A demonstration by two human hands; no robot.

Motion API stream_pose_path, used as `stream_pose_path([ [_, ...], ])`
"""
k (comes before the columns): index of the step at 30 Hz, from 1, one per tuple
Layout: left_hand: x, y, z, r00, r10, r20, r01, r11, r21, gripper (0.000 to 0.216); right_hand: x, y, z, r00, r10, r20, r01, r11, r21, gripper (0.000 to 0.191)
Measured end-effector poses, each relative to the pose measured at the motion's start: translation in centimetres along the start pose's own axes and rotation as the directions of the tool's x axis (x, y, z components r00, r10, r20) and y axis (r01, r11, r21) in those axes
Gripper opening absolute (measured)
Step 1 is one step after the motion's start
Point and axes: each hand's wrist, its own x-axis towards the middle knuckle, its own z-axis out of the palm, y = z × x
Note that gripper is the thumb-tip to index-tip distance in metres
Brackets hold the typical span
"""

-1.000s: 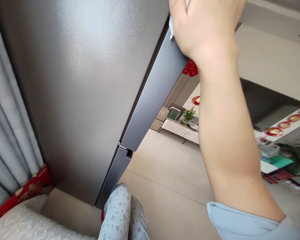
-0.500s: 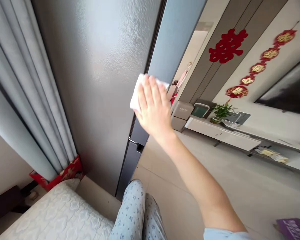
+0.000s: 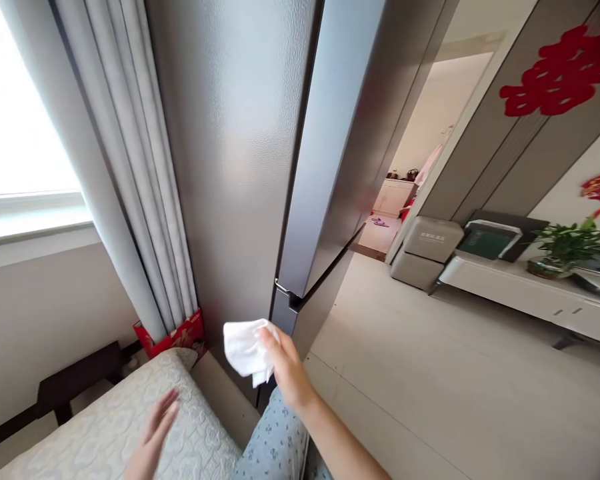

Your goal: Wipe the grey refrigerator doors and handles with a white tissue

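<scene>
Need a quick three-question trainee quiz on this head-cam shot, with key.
1. Which hand holds the white cloth?
2. True or false: the left hand is pressed against the refrigerator.
3. What lies directly below the left hand?
A. A quilted bed cover
B. Floor tiles
C. A potted plant

Key:
1. The right hand
2. False
3. A
</scene>
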Motion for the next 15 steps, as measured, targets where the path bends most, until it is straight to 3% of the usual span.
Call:
stream_pose_path([
  [2,-1.1,3.0,4.5,0.952,0.146,0.269,-0.067,0.957,-0.281,0.08,-0.3,1.7,1.6,0.993,0.11,0.031,-0.114,0.966,0.232,0.053],
  [4,-2.5,6.1,8.7,0.907,0.201,0.371,0.011,0.868,-0.497,0.087,-0.5,2.6,2.6,0.99,0.139,0.029,-0.141,0.937,0.32,0.049],
  [8,-4.9,11.7,13.6,0.876,0.096,0.472,0.212,0.803,-0.557,0.062,-1.8,2.4,1.3,0.997,0.065,-0.038,-0.054,0.97,0.238,0.052],
  [11,-4.7,16.6,14.9,0.931,0.053,0.36,0.192,0.769,-0.61,0.045,-3.1,3.3,-2.1,0.985,0.035,-0.167,-0.005,0.985,0.175,0.069],
  [13,-3.5,20.9,15.8,0.973,0.186,0.138,-0.036,0.71,-0.703,0.04,-4.1,6.2,-4.8,0.942,-0.012,-0.335,0.041,0.996,0.078,0.07],
  [15,-1.6,25.7,17.5,0.914,0.389,-0.117,-0.347,0.598,-0.722,0.043,-5.3,10.9,-7.3,0.817,-0.086,-0.571,0.048,0.996,-0.081,0.064],
])
